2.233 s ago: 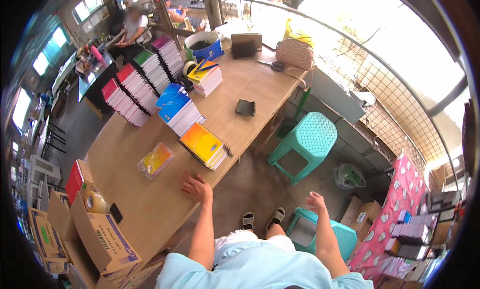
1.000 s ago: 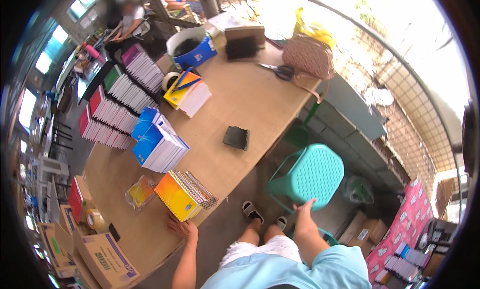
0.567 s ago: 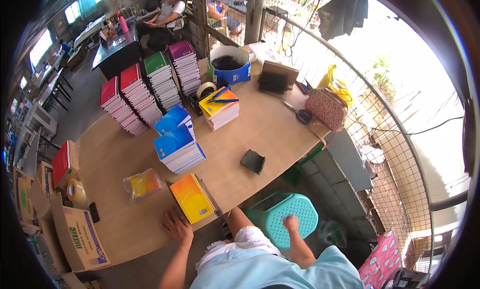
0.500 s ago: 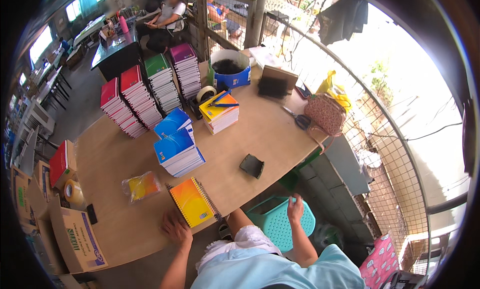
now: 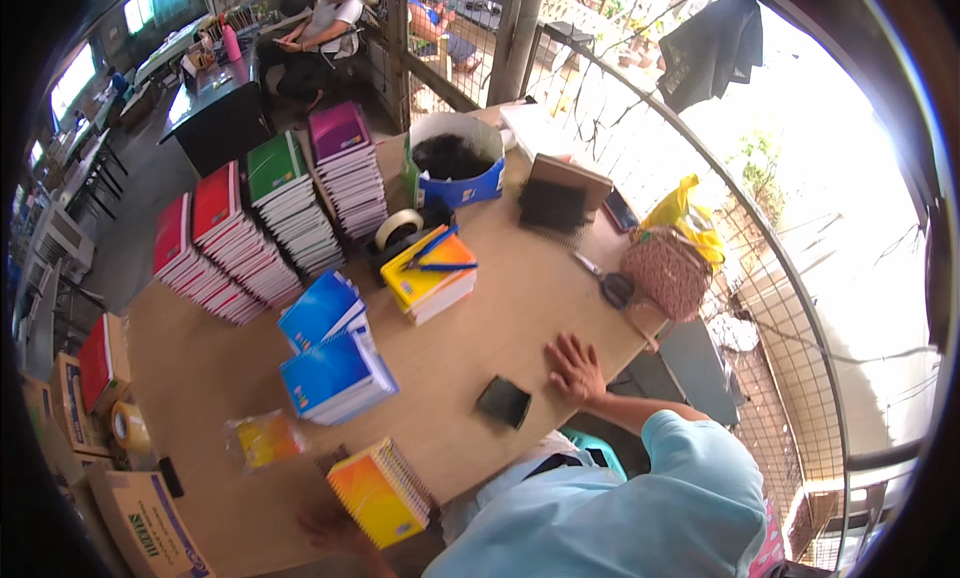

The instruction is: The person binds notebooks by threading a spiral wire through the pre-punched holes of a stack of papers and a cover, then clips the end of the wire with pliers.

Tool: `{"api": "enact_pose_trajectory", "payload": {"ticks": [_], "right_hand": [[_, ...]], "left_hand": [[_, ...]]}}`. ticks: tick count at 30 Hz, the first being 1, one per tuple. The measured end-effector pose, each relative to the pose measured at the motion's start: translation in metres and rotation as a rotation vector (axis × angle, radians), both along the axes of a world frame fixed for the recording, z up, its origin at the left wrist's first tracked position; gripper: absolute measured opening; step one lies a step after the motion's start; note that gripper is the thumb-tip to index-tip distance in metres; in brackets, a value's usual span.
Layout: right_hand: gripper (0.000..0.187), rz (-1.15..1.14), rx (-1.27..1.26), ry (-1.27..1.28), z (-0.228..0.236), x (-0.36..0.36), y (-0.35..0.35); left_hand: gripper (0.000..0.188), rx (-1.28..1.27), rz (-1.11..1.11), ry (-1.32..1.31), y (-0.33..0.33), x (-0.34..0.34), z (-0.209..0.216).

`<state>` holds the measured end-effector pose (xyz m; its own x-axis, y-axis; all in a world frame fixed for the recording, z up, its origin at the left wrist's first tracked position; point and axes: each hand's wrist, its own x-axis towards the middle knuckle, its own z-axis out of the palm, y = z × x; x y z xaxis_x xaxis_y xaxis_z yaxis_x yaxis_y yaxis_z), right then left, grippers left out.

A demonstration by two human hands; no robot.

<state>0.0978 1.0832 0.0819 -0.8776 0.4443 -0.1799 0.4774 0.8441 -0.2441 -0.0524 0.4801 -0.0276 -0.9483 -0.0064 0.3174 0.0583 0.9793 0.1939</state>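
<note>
My right hand lies flat on the brown tabletop near its right edge, fingers spread and nothing in them. Just left of it is a dark green curved piece, whose kind I cannot make out. My left hand is dark and smeared at the near edge, beside a yellow-orange spiral notebook; its fingers do not show clearly. Left of that notebook lies a clear plastic packet with something yellow and orange inside. Blue notebooks are stacked farther in, and blue-handled pliers rest on a yellow-orange notebook stack.
Tall notebook stacks line the far left. A tape dispenser, a blue box of black bits, scissors and a woven pouch stand farther back. Cartons fill the near left; a turquoise stool shows below the edge.
My right hand has moved from the turquoise stool up onto the tabletop. My body has leaned in and now hides most of the stool. My left hand stays beside the spiral notebook, now blurred.
</note>
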Motion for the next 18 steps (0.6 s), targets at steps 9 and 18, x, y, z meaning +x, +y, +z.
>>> {"api": "enact_pose_trajectory", "payload": {"ticks": [9,18], "right_hand": [[0.083,0.072,-0.117,-0.004,0.011,0.011,0.008],[0.086,0.153,-0.163,0.280,0.015,0.024,0.017]], "left_hand": [[0.068,0.047,0.107,0.057,0.016,0.003,-0.018],[0.064,0.430,0.161,0.255,-0.008,-0.001,-0.006]]}}
